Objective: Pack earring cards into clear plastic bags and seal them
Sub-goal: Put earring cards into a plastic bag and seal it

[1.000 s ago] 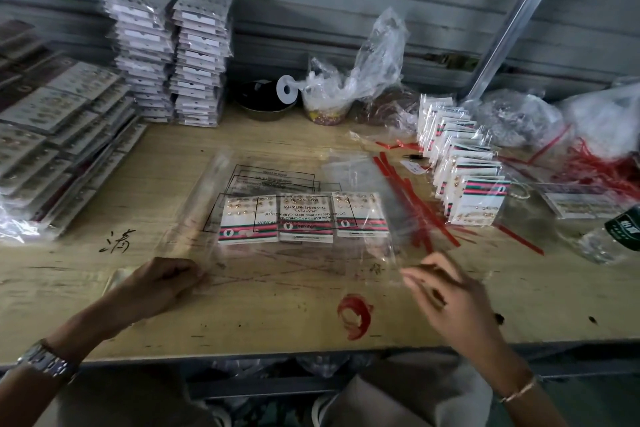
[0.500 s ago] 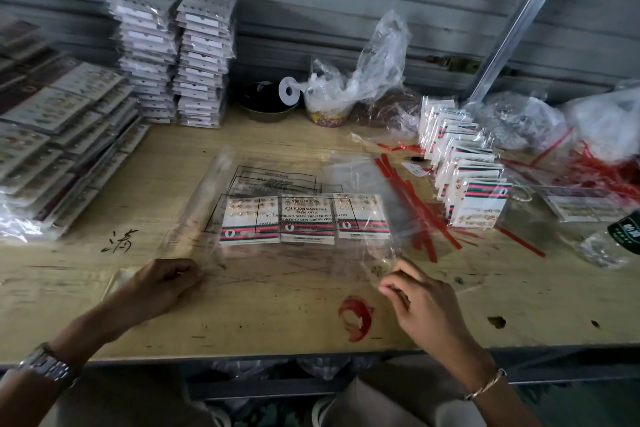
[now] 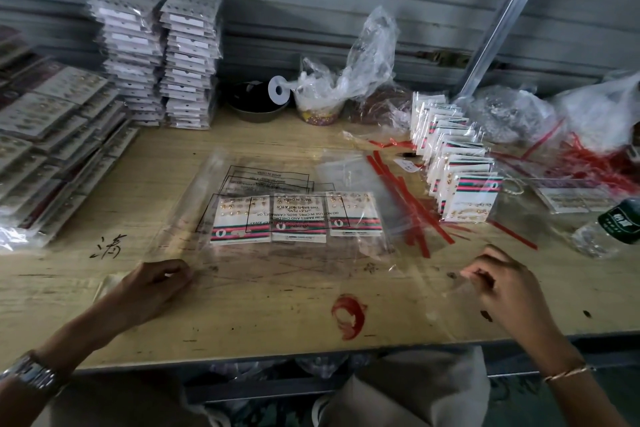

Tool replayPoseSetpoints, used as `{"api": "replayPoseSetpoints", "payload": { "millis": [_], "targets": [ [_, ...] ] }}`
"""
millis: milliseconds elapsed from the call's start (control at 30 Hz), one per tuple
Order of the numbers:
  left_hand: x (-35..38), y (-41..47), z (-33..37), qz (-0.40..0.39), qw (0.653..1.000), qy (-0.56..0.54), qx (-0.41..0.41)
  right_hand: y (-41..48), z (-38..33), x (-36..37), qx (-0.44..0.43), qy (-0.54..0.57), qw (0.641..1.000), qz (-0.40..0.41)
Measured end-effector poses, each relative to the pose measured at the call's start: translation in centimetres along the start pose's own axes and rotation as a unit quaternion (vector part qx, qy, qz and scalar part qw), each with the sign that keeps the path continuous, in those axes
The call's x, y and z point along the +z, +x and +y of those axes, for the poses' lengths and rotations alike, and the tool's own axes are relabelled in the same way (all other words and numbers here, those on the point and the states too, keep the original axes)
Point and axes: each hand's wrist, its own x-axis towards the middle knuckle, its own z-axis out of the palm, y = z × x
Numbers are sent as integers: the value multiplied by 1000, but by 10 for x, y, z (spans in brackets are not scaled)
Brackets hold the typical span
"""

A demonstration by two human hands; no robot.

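Pulling clear strip [image 3: 429, 282] farther right, right hand [image 3: 509, 291] fingers pinching it, left hand [image 3: 152, 288] fingers pinching bag [image 3: 180, 229]

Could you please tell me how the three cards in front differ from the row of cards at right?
The three cards lie flat, side by side, inside one large clear bag. The row of cards holds many more, leaning upright and overlapping, each seemingly in its own small bag. Both show the same green-and-red stripe.
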Motion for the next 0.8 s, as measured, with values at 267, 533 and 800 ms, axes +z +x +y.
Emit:
{"api": "replayPoseSetpoints", "payload": {
  "millis": [267,533,800],
  "targets": [
    [0,-2,4,-2,1000,18,13,10,24,1,59,-22,998,-26],
    [2,10,-17,-12,1000,-11,18,12,12,-12,167,-245,954,-34],
    [6,19,-31,-22,998,-47,22,4,-49,6,-58,74,995,22]
  ]
}}
